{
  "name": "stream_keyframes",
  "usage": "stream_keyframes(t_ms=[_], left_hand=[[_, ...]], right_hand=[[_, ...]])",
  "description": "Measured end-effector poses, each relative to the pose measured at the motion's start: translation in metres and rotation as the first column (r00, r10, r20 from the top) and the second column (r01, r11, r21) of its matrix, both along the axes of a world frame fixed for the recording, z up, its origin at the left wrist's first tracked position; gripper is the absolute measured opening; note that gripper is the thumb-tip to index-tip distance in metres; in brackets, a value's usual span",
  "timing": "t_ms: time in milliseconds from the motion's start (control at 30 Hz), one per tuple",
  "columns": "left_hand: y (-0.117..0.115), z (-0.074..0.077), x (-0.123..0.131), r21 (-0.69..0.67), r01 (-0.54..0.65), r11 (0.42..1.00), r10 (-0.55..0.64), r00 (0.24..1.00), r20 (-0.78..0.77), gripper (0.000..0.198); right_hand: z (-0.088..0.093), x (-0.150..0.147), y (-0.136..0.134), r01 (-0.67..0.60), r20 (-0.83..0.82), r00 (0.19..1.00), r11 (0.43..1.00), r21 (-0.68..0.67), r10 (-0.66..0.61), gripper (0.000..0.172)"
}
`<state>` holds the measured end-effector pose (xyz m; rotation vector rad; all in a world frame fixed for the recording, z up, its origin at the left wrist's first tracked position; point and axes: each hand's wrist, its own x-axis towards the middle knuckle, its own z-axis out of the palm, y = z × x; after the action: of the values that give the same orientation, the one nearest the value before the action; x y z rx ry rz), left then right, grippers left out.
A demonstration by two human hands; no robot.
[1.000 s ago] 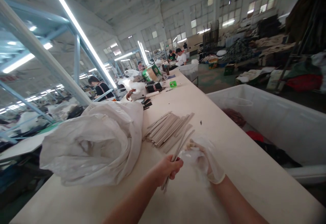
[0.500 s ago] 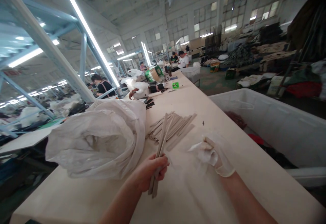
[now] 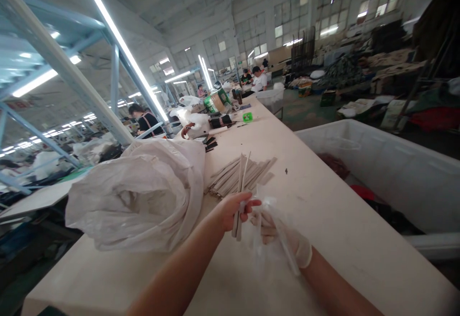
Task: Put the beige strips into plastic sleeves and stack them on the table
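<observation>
Near the middle of the table, my left hand (image 3: 235, 210) is closed round a few thin beige strips (image 3: 240, 177) that stand up out of its fist. Close to its right, my right hand (image 3: 276, 229) wears a pale glove and has its fingers curled round a thin clear plastic bag (image 3: 264, 205), which is partly blurred. Just beyond both hands lies a loose pile of similar beige strips (image 3: 264, 169). A large white sack (image 3: 143, 196) with a crumpled open mouth sits left of them.
A white bin (image 3: 395, 172) with dark and red cloth stands along the right of the table (image 3: 341, 239). Farther up are a green container (image 3: 247, 117), black pieces (image 3: 211, 144) and plastic bags (image 3: 197, 124). People sit in the background.
My left hand has moved right and forward with the strips. My right hand has come left toward it, and the clear plastic now hangs spread out between and below the hands.
</observation>
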<state>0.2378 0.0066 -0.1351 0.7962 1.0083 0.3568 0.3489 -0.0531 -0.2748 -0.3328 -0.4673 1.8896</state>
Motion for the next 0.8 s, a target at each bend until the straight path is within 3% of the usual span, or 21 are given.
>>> stream_keyframes(t_ms=[100,233,367,467,600,800], left_hand=[[0.009,0.002,0.006,-0.003,-0.027,1.000,0.027,1.000,0.015,0.013],[0.023,0.006,0.011,-0.039,-0.045,0.998,0.047,0.997,0.066,0.018],[0.034,0.009,0.006,-0.078,-0.033,0.996,0.042,0.992,0.123,0.022],[0.039,0.010,-0.002,-0.089,-0.038,0.995,0.052,0.986,0.159,0.022],[0.044,0.010,-0.005,-0.102,-0.068,0.992,0.086,0.980,0.178,0.022],[0.050,0.008,0.003,-0.096,-0.116,0.989,0.131,0.976,0.173,0.016]], right_hand=[[0.002,-0.001,0.000,-0.095,-0.043,0.995,0.995,-0.021,0.094,0.024],[0.018,-0.001,-0.008,-0.162,-0.106,0.982,0.986,-0.026,0.159,0.032],[0.031,-0.001,-0.013,-0.114,-0.157,0.982,0.992,-0.052,0.105,0.030],[0.028,-0.004,-0.012,-0.090,-0.153,0.985,0.994,-0.062,0.080,0.020],[0.015,-0.010,-0.014,-0.061,-0.066,0.996,0.997,-0.042,0.058,0.020],[0.008,-0.011,-0.024,-0.048,0.227,0.973,0.998,0.045,0.036,0.025]])
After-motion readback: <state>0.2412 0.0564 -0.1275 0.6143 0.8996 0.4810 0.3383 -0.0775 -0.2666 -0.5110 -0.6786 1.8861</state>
